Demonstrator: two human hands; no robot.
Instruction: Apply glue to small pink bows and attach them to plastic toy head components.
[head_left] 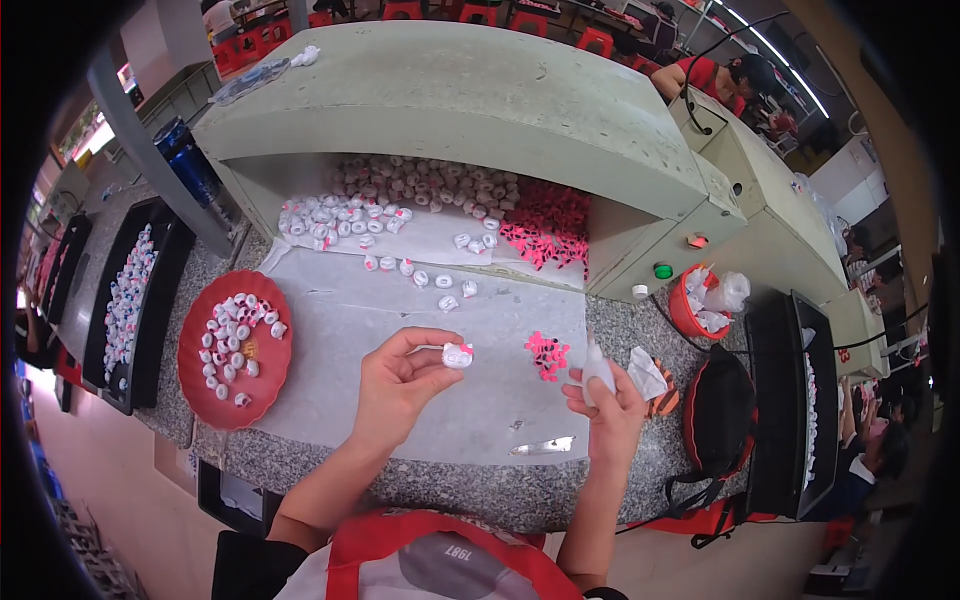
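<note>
While the left hand (400,380) pinches a small white bead-like piece (457,354) with a pink mark between thumb and fingertips, the right hand (610,405) is closed around a small white squeeze tube (597,365) whose tip points up and slightly left, toward that piece. The piece sits just left of the tube's tip, apart from it, with the gap running across the body from left to right; the tube's long axis stands nearly upright in the fist, tilted toward the little cluster of pink bits (546,354) lying on the white sheet (400,300) between the two hands. That cluster is nearer the right hand.

One piece is held and one tube is held. On the red plate (200,385) at the left lie some two dozen white pieces, too crowded for an exact count. A handful of loose pieces, about seven, trail across the sheet, and far more are heaped under the pale green hood (460,90) beside a larger pile of pink bits (548,228). The speckled table (480,490) also bears two black trays at the left, one red tub (688,312) and one dark bag (720,410).
</note>
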